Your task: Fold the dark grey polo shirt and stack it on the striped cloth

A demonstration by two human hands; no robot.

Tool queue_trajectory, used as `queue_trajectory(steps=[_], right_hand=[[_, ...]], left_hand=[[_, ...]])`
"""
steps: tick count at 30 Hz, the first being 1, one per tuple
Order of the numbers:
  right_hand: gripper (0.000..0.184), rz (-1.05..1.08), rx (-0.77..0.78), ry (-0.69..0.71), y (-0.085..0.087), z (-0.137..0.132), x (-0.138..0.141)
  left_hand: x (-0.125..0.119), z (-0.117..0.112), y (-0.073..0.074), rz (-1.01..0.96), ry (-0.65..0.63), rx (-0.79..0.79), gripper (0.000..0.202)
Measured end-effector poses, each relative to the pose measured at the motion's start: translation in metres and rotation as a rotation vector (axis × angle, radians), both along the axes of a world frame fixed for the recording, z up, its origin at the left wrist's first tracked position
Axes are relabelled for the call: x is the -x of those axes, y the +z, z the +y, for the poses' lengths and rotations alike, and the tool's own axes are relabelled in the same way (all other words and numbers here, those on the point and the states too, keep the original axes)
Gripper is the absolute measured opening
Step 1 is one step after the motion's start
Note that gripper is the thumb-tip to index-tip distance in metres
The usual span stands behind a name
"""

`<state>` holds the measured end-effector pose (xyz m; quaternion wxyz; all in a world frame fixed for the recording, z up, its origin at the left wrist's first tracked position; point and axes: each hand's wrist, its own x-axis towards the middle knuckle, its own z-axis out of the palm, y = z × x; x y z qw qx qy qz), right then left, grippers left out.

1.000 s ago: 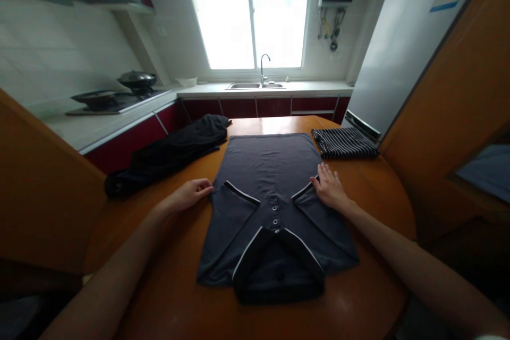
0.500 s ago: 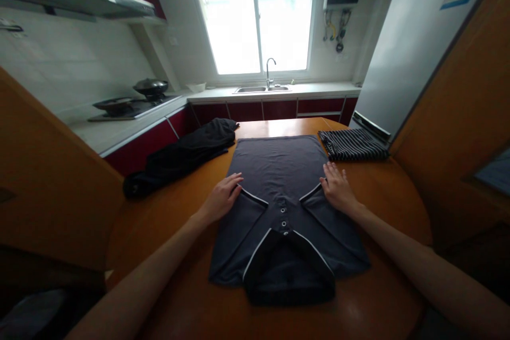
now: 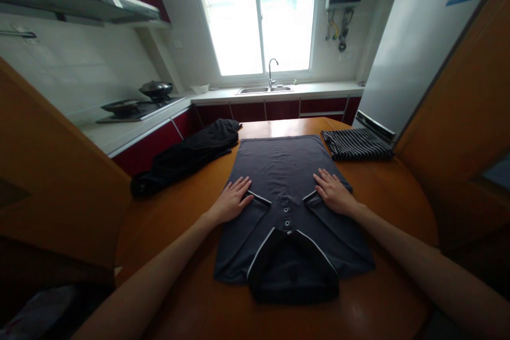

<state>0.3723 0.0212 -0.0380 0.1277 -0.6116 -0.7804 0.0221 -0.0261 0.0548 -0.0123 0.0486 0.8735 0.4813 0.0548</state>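
A dark grey polo shirt (image 3: 285, 170) with white trim lies flat on the orange wooden table (image 3: 187, 297), collar toward me and sleeves folded in. My left hand (image 3: 232, 201) rests flat on the left folded sleeve, fingers stretched out. Flat on the right folded sleeve lies my right hand (image 3: 333, 192), fingers spread. Neither hand grips anything.
A crumpled black garment (image 3: 187, 155) lies at the table's left edge. A folded striped cloth (image 3: 356, 144) sits at the far right corner beside a white fridge (image 3: 406, 58). Beyond the table are a counter with a stove (image 3: 137, 106), a sink (image 3: 265, 88) and a window.
My left hand has moved right from beside the shirt onto its left sleeve and flattened out. My right hand has shifted slightly inward on the right sleeve.
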Motion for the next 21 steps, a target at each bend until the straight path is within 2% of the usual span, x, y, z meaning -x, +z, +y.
queue_trajectory(steps=[3,9,12,14,17,21], right_hand=[[0.057,-0.008,-0.002,0.008,0.001,0.0,0.0],[0.055,-0.039,-0.058,-0.007,0.003,-0.002,0.002],[0.056,-0.039,-0.122,0.015,0.011,-0.01,0.008],[0.057,-0.035,-0.126,0.119,0.016,-0.017,0.014],[0.062,-0.033,-0.051,0.291,0.021,-0.025,0.021],[0.067,-0.034,0.039,0.317,0.021,-0.028,0.024]], left_hand=[[-0.004,-0.006,0.006,0.043,0.006,-0.047,0.065],[-0.023,-0.029,0.013,0.06,0.001,-0.261,0.06],[-0.033,-0.037,0.008,0.043,0.051,-0.202,0.071],[-0.035,-0.038,0.004,0.053,0.083,-0.134,0.079],[-0.035,-0.036,0.0,0.066,0.117,-0.07,0.085],[-0.034,-0.036,0.001,0.071,0.124,-0.032,0.084]])
